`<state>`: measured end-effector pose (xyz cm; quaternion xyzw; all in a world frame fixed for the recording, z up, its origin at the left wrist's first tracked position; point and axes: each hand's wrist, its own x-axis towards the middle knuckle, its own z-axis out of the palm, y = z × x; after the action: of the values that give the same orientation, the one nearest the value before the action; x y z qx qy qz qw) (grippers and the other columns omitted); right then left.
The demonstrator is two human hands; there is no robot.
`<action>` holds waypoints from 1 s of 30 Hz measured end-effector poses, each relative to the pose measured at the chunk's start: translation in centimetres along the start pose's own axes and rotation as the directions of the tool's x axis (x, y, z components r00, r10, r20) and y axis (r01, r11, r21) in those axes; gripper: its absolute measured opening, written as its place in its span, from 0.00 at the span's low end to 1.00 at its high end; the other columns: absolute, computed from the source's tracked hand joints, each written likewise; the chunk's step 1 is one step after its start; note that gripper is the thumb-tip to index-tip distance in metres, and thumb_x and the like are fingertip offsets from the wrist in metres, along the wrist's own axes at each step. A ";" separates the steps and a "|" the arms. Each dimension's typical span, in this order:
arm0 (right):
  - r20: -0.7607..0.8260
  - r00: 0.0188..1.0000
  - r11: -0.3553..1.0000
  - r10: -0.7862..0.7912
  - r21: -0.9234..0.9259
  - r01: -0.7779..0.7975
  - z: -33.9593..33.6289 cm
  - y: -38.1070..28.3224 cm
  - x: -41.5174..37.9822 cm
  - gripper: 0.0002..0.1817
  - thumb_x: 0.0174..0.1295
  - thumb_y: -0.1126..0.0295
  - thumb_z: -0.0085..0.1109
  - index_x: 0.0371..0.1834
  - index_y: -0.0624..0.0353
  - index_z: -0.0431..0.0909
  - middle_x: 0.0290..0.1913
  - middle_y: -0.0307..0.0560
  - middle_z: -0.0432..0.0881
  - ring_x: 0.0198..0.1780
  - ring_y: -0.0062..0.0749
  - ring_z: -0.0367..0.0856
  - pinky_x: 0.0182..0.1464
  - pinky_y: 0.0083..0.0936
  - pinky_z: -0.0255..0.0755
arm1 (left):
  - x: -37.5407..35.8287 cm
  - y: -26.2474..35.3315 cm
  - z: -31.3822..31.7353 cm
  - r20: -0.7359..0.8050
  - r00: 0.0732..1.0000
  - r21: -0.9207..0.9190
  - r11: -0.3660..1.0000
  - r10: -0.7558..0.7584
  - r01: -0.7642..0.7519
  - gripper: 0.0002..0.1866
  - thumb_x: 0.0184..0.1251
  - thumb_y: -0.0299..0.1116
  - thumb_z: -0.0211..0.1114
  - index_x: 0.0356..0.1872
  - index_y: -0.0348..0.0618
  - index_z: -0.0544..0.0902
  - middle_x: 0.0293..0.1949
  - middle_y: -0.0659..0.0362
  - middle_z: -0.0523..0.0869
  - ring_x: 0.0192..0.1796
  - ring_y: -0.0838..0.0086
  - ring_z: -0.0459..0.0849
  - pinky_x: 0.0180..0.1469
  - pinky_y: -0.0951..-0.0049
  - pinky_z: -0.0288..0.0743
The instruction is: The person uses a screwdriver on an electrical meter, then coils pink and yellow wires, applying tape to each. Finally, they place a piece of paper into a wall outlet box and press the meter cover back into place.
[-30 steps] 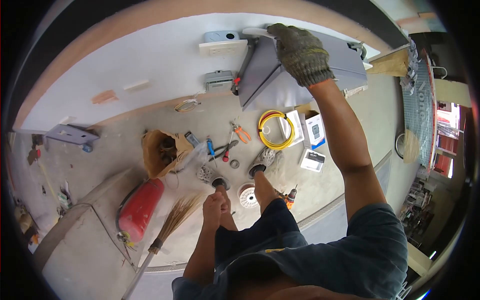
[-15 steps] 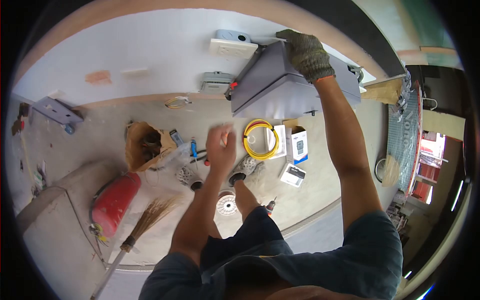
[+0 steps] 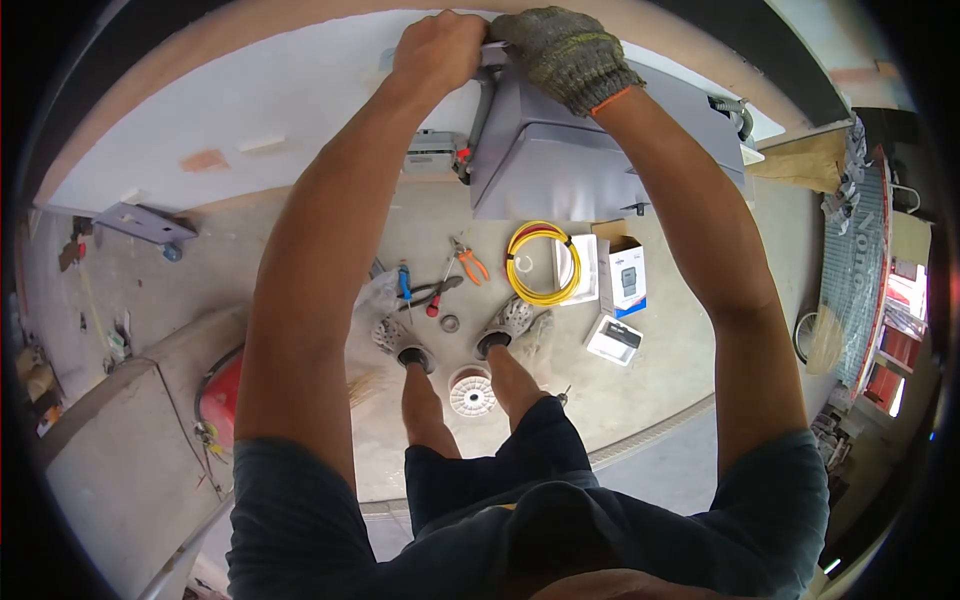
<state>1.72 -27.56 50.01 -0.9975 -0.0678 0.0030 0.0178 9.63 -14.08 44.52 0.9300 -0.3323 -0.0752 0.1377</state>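
My bare left hand [image 3: 440, 52] is raised to the wall with its fingers closed, beside the upper left corner of a grey metal cabinet [image 3: 570, 165]. My right hand [image 3: 565, 58], in a grey-green knitted glove with an orange cuff, is curled at the cabinet's top edge, right beside my left. A small pale piece [image 3: 493, 54] shows between the hands; what exactly the fingers grip is hidden. Below the left hand, a dark conduit [image 3: 482, 110] runs down the cabinet's side. The grey box [image 3: 432, 150] on the wall sits to the left.
On the floor lie orange-handled pliers [image 3: 472, 264], a blue-handled screwdriver [image 3: 404, 284], a yellow cable coil [image 3: 540, 297], an opened carton [image 3: 625, 275] and a white spool [image 3: 472, 396] near my feet. A red tank [image 3: 220, 400] stands left, partly behind my arm. Wrapped panels [image 3: 855, 270] lean at right.
My left hand has risen from above the floor to the wall, beside my gloved right hand. The orange-handled pliers, mostly hidden behind it before, now show on the floor. The view has shifted slightly.
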 end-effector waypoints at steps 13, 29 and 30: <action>0.085 0.995 0.997 -0.055 -0.046 0.059 0.3 1.5 2.5 0.13 0.59 0.68 0.58 0.46 0.52 0.86 0.45 0.56 0.86 0.50 0.47 0.86 0.53 0.42 0.79 | 1.6 -0.6 1.0 -0.015 0.999 0.109 0.994 0.031 -0.029 0.12 0.56 0.33 0.65 0.42 0.47 0.87 0.42 0.48 0.87 0.49 0.54 0.85 0.53 0.56 0.77; 0.078 0.994 0.995 -0.080 -0.054 0.085 1.1 1.4 4.9 0.14 0.58 0.71 0.54 0.46 0.55 0.85 0.43 0.57 0.86 0.48 0.49 0.86 0.53 0.41 0.78 | 2.0 -1.8 0.7 -0.034 0.998 -0.013 0.999 -0.047 0.047 0.12 0.53 0.33 0.68 0.38 0.40 0.86 0.40 0.46 0.87 0.47 0.52 0.85 0.51 0.55 0.78; 0.076 0.994 0.995 -0.082 -0.058 0.086 0.8 1.5 5.0 0.14 0.58 0.71 0.54 0.46 0.55 0.85 0.43 0.57 0.86 0.48 0.49 0.86 0.53 0.41 0.78 | 2.2 -1.9 0.6 -0.028 0.999 -0.020 0.999 -0.026 0.026 0.12 0.53 0.33 0.68 0.38 0.40 0.86 0.39 0.46 0.87 0.45 0.52 0.85 0.50 0.54 0.78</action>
<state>6.86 -28.37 49.11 -0.9931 -0.1105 0.0371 -0.0150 12.30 -14.19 43.22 0.9338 -0.3175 -0.0669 0.1506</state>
